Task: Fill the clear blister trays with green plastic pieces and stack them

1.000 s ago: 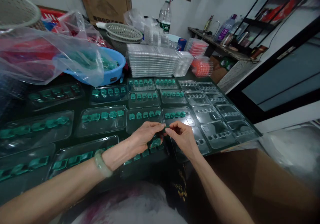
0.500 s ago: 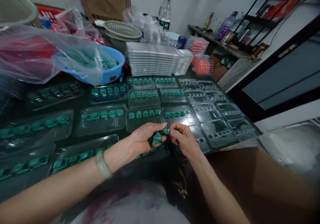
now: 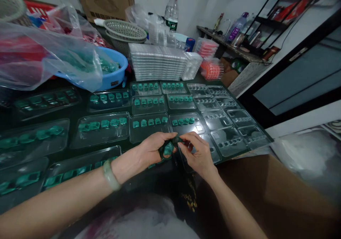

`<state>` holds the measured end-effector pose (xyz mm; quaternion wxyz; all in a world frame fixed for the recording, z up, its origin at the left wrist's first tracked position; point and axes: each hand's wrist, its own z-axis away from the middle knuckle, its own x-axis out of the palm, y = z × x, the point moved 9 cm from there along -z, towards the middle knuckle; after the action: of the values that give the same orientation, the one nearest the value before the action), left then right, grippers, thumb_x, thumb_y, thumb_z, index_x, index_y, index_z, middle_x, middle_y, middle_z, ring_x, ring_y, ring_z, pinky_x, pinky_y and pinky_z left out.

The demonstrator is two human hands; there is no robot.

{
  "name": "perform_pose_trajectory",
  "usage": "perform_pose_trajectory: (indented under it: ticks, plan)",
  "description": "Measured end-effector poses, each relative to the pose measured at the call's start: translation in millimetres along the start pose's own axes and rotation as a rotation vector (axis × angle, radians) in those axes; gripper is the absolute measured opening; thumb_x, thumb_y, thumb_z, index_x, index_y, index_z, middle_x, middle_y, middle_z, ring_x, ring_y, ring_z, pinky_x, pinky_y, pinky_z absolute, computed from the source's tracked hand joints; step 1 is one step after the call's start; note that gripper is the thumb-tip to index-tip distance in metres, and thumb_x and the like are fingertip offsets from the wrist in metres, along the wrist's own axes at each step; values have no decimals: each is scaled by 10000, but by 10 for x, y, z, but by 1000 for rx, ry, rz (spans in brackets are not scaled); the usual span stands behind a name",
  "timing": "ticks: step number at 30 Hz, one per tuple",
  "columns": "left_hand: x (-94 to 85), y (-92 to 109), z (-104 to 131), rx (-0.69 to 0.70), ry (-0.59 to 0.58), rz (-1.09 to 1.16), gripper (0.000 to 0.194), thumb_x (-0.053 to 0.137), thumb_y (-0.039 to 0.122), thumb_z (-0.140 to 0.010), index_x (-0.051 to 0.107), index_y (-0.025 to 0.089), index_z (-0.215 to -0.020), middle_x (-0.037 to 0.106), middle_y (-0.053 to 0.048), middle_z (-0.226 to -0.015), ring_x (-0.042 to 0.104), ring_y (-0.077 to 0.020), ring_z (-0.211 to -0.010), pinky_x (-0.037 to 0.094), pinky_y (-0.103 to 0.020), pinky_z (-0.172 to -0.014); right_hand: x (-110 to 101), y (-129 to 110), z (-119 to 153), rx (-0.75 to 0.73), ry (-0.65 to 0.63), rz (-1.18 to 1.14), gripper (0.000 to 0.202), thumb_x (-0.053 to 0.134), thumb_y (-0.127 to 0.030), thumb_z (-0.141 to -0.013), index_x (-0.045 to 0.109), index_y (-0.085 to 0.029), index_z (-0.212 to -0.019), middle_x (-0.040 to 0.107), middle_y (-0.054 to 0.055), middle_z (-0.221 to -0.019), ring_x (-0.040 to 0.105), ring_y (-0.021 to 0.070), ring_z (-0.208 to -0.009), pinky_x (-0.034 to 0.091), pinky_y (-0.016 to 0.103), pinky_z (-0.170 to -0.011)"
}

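My left hand [image 3: 153, 148] is closed around several translucent green plastic pieces [image 3: 168, 148], with a pale bangle [image 3: 110, 176] on its wrist. Fingers and thumb of my right hand [image 3: 195, 152] pinch a darker green piece [image 3: 177, 140] at the left fingertips; its exact shape is hard to make out. Both hands hover over the near part of the table, close to a clear plastic tray [image 3: 198, 128] with green pieces along its slots. More trays carry rows of green pieces to the left, such as one tray [image 3: 102, 136]. To the right lie trays [image 3: 229, 149] with bare slots.
A blue basin [image 3: 119, 63] of green pieces, partly covered by a plastic bag [image 3: 80, 63], stands back left. Stacked clear trays [image 3: 157, 63] and orange packs [image 3: 211, 69] line the back. An open cardboard box [image 3: 247, 189] sits at the table's right front.
The view has shifted slightly, moving the trays left in the picture. My right fingers have come in against the left fingertips and now cover more of the pinched piece.
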<state>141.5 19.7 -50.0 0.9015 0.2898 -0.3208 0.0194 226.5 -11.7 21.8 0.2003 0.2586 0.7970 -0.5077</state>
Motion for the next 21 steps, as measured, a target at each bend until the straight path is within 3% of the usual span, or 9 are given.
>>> perform_pose_trajectory:
  ticks: [3, 7, 11, 14, 21]
  plan:
    - [-36, -2, -27, -10, -22, -60, 81, 572, 173, -716, 581, 99, -683, 572, -35, -612, 518, -91, -449, 351, -172, -347, -212, 239, -82, 23, 53, 114, 149, 507, -228, -787, 570, -187, -916, 562, 35, -824, 522, 119, -668, 433, 239, -583]
    - [-112, 19, 6, -18, -16, -125, 149, 555, 244, -732, 579, 99, -707, 545, -32, -596, 508, -94, -462, 290, -166, -333, -618, 857, -337, 85, 184, 346, 178, 497, -260, -786, 587, -154, -897, 571, 41, -752, 530, 140, -649, 433, 268, -605]
    - [-191, 71, 61, 16, 7, -144, 138, 555, 241, -727, 582, 107, -705, 548, -34, -612, 517, -100, -496, 330, -178, -378, -632, 1339, -589, 67, 51, 497, 185, 505, -222, -764, 615, -136, -886, 601, 60, -761, 546, 151, -643, 434, 288, -638]
    - [-258, 92, 44, 49, -1, -136, 139, 591, 251, -699, 596, 114, -721, 566, -37, -660, 531, -103, -522, 355, -183, -402, -546, 1420, -656, 32, -36, 502, 184, 500, -202, -768, 627, -153, -892, 614, 55, -777, 559, 155, -681, 431, 282, -662]
    - [-324, 84, -45, 49, -1, -119, 142, 612, 241, -681, 601, 108, -729, 576, -41, -699, 546, -105, -519, 361, -184, -387, -357, 1299, -670, 5, -188, 586, 209, 472, -191, -793, 639, -187, -918, 601, 54, -859, 562, 157, -776, 417, 261, -701]
